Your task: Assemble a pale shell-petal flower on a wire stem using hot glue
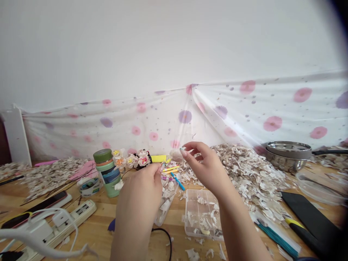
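My left hand (144, 186) is raised over the table with its back towards me. Its fingers are curled under and the thumb presses against them; whatever they may hold is hidden. To the right, my right hand (203, 163) has thumb and forefinger tips brought together in a pinch, the other fingers bent. Anything between those tips is too small to make out. Whitish flakes lie in a narrow clear tray (177, 185) beside my left hand. Below my right hand sits a clear compartment box (186, 217) with scattered flakes. Flowers (132, 160) with pale petals stand behind my left hand.
A large heap of flakes (244, 174) spreads on the right, near metal bowls (288, 156). A green jar (108, 177), a tape roll (89, 186) and a power strip (84, 212) are on the left. Pens (178, 181) lie mid-table. A dark phone-like slab (307, 214) lies right.
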A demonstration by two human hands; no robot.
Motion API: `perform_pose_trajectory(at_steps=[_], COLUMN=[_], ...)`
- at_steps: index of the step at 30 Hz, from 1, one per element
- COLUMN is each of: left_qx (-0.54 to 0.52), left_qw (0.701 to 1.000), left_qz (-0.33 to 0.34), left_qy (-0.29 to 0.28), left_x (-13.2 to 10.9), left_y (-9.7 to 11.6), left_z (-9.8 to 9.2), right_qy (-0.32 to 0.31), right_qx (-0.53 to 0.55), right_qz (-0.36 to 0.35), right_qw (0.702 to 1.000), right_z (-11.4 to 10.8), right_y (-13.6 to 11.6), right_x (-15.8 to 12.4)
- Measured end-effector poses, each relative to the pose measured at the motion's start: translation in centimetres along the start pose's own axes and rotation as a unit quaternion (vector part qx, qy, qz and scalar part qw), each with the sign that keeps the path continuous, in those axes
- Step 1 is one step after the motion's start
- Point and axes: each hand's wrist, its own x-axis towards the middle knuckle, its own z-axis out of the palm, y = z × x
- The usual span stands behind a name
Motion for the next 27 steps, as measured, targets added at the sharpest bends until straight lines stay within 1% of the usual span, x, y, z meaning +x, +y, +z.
perform_pose_trajectory(at_steps=[3,5,8,11,16,22,27], left_qx=[0.008,0.006,-0.003,-0.013,-0.02,-0.017,-0.02], left_qw=[1.0,1.0,1.0,1.0,1.0,1.0,1.0], left_qz=[-0.018,-0.027,-0.025,-0.025,-0.019,-0.022,-0.023], left_qy=[-0.008,-0.011,-0.009,-0.008,-0.008,-0.003,-0.004], left_x=[0.0,0.0,0.1,0.1,0.0,-0.1,-0.2], left_y=[0.3,0.3,0.3,0.2,0.0,-0.2,-0.1], left_z=[-0.1,-0.1,-0.1,-0.1,0.0,-0.1,-0.3], right_qy=[-0.028,-0.027,0.015,0.051,0.061,0.085,0.097], right_qx=[-0.008,-0.015,-0.025,-0.03,-0.041,-0.058,-0.063], right_qz=[-0.013,-0.024,-0.049,-0.056,-0.063,-0.112,-0.114], right_qw=[0.999,0.999,0.998,0.997,0.995,0.988,0.987], right_z=[1.3,2.0,2.6,2.7,2.9,3.7,3.9], right_y=[0.2,0.5,0.8,0.8,0.6,1.0,1.1], right_x=[-0.2,-0.2,0.0,0.0,-0.1,0.0,0.0])
